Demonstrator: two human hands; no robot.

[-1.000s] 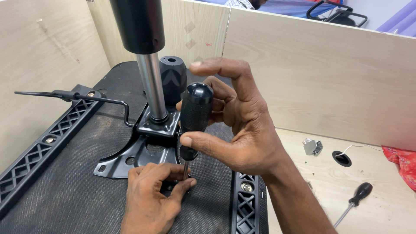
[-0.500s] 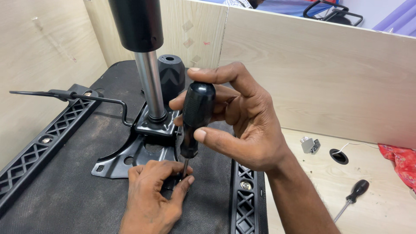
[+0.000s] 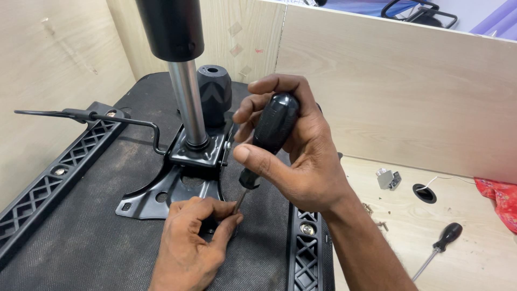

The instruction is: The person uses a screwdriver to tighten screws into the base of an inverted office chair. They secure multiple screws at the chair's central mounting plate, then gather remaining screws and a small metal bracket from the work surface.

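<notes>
My right hand (image 3: 293, 156) grips the black handle of a screwdriver (image 3: 269, 134), held nearly upright with its shaft pointing down. My left hand (image 3: 191, 242) pinches the shaft tip against the near corner of a black metal mounting plate (image 3: 161, 196); whatever sits under the tip is hidden by my fingers. The plate lies on the dark underside of a chair seat (image 3: 91, 237). A chrome gas-lift column (image 3: 188, 102) with a black upper sleeve rises from the plate's bracket. A black knob (image 3: 214, 94) stands behind it.
A bent black lever rod (image 3: 97, 117) runs left from the bracket. Black lattice rails (image 3: 304, 253) edge the seat. On the wooden desk to the right lie a second screwdriver (image 3: 439, 245), a small grey part (image 3: 389, 179), a cable hole (image 3: 424, 193) and red cloth (image 3: 501, 196). Wooden partitions surround.
My right hand has shifted its grip around the screwdriver handle, the fingers rolling over its top. My left hand stays pinched at the tip.
</notes>
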